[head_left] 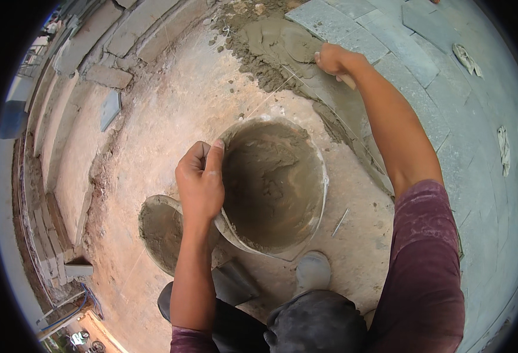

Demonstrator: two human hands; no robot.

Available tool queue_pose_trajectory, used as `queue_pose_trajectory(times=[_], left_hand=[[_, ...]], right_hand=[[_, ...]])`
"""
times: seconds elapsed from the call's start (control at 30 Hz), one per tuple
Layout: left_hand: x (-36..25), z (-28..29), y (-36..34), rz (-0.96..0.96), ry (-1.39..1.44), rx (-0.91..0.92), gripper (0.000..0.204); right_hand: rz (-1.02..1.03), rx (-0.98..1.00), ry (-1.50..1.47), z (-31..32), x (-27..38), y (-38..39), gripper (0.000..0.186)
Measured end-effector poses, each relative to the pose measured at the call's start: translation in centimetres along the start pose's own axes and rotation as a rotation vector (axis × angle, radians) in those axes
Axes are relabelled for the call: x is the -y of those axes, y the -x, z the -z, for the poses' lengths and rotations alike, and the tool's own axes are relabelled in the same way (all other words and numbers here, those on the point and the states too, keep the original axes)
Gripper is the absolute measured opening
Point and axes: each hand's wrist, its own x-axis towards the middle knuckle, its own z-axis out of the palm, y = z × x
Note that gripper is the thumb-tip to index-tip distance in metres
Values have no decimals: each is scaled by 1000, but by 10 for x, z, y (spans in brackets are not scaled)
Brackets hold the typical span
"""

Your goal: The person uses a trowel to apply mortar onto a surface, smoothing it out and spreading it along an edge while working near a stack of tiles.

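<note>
My left hand (201, 179) is closed on the left rim of a round bucket (228, 230), its thumb over the edge. Wet grey mortar (273, 176) coats the inside of the bucket and lies in its bottom. Farther off to the right, my right hand (336, 62) is closed round the light handle of a trowel (347, 81). The trowel's blade is hard to make out against the mortar bed (271, 41), which lies spread along the edge of the grey paving slabs (400, 47). A thin string (344, 122) runs over this bed.
A second mortar-lined bucket (144, 220) stands at the left, partly behind my forearm. Stone steps (141, 29) rise at the far left, near a small loose tile (111, 110). Pale gloves (468, 60) lie on the paving at right. My boot (313, 270) is close to the bucket.
</note>
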Motion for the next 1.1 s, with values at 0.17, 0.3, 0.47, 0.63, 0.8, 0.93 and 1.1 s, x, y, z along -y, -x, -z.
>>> queue_pose_trajectory(times=[0.17, 0.3, 0.47, 0.63, 0.8, 0.93, 1.1], left_hand=[[2, -2, -1, 3, 25, 2, 43], [8, 1, -1, -15, 15, -13, 44], [14, 3, 2, -21, -6, -43, 45], [6, -2, 9, -26, 13, -58, 45], [1, 1, 9, -16, 7, -43, 43], [-2, 1, 11, -6, -3, -50, 42], [16, 8, 9, -21, -28, -81, 42]], right_hand=[[-26, 74, 53, 1, -15, 22, 50], [-56, 114, 120, 4, -24, 56, 50], [7, 76, 202, -9, -63, 99, 53], [112, -183, 225, -18, -109, 160, 54], [-153, -81, -87, -17, -69, 167, 53], [-100, -16, -54, -40, -48, 142, 50], [115, -35, 196, -33, -62, 163, 44]])
